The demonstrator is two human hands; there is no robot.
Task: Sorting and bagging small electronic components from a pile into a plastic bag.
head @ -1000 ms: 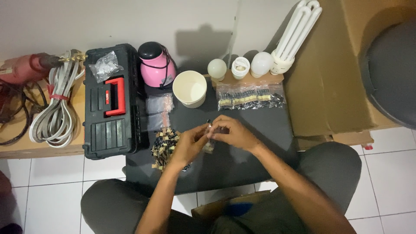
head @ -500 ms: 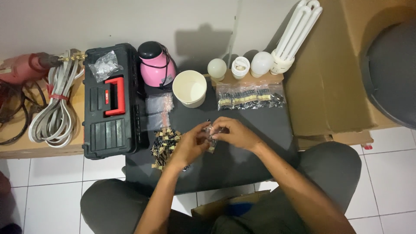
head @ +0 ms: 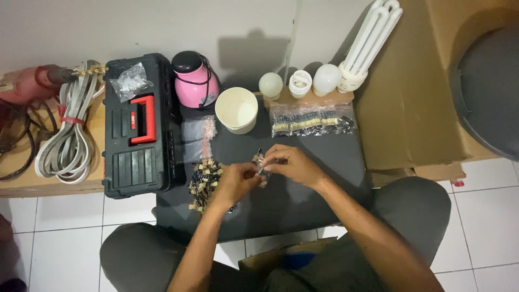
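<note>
**hands barely shifted, small strip of parts pinched between them**

next to nothing moved since a second ago: both hands in the same spot over the middle of the dark table (head: 324, 200), fingers only slightly rearranged around the same little bundle.

left hand (head: 233, 184) curled, fingertips closed on the lower end of a short strip of small electronic parts (head: 261, 165). right hand (head: 292, 164) arched over the top, thumb and forefinger pinching the upper end. held just above the tabletop, between the two hands, partly hidden by the fingers.

looks like a row of tiny dark bodies taped onto tan paper strips, thin wire legs sticking out; too small to tell more. judged very light, a bit floppy along the tape, with legs that bend easily and could snag. best taken by the paper tape or by a single body, gently, not by the legs.

just left of the left hand, a loose pile of the same parts (head: 203, 181) lying on the table. farther back, a clear bag of more strips (head: 312, 120) and a white paper cup (head: 237, 110). left of the table, a black toolbox with a red handle (head: 141, 124), a pink jug (head: 194, 81) behind it, and a coiled grey cable (head: 67, 135). bulbs (head: 303, 82) lined up at the back, cardboard box (head: 411, 97) to the right.
</note>
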